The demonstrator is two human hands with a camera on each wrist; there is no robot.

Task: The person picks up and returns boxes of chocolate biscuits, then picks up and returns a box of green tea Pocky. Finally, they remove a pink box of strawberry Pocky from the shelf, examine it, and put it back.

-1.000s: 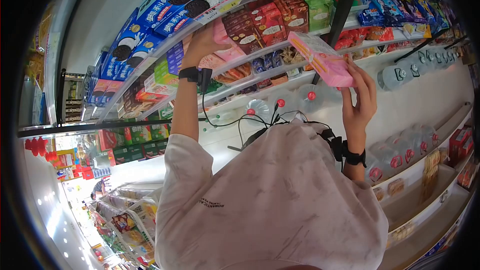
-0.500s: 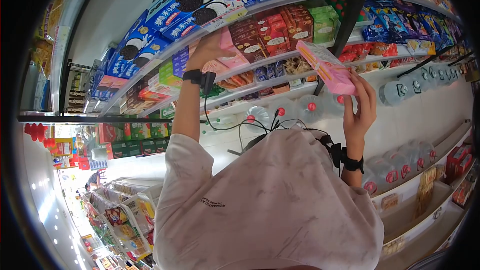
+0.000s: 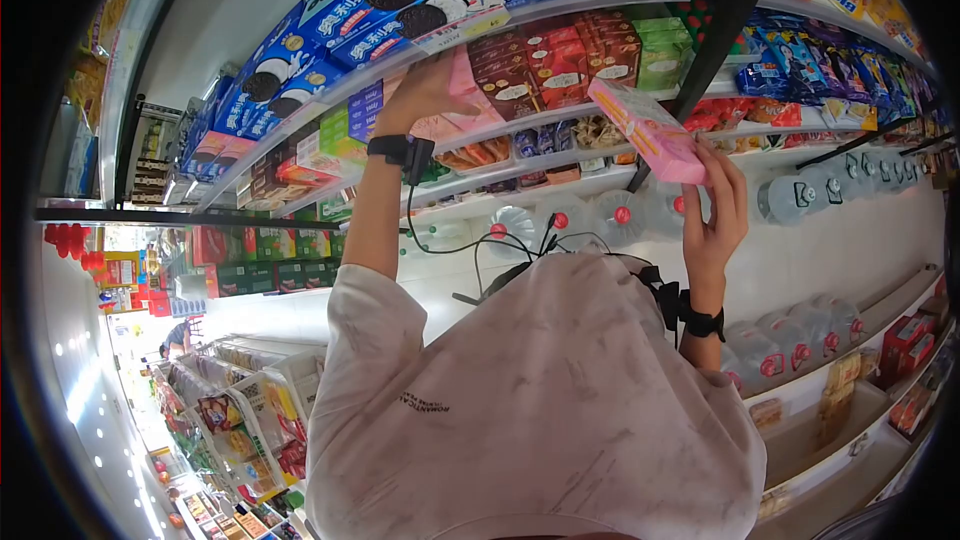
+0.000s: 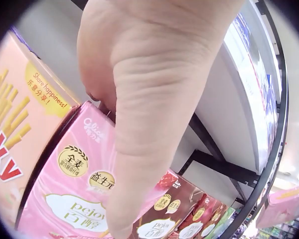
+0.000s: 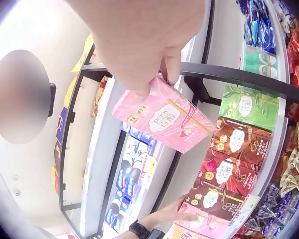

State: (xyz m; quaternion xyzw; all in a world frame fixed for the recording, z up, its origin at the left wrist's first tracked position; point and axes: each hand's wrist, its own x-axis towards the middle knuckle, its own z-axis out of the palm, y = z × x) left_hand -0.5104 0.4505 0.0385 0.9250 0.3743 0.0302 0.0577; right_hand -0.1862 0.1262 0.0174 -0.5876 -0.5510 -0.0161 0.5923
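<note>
My right hand (image 3: 718,215) holds up a pink Pejoy biscuit-stick box (image 3: 655,135), tilted, in front of the shelves. In the right wrist view its thumb and fingers pinch one end of that held box (image 5: 164,117). My left hand (image 3: 415,100) reaches into the shelf row at another pink Pejoy box (image 4: 60,174). In the left wrist view the thumb lies down the front of this upright box, and a fingertip shows at its top edge; the other fingers are hidden. A peach Pocky box (image 4: 25,114) stands on one side of it, brown Pejoy boxes (image 4: 162,211) on the other.
Blue Oreo boxes (image 3: 400,0) fill the shelf above. Red, brown and green boxes (image 5: 249,107) continue the row. A black shelf post (image 3: 715,35) rises beside the held box. Large water bottles (image 3: 620,215) stand on the floor below. A cable (image 3: 430,250) hangs from the left wrist.
The shelves have shifted slightly rightward in the head view. Both hands stay at their pink boxes, with little visible movement.
</note>
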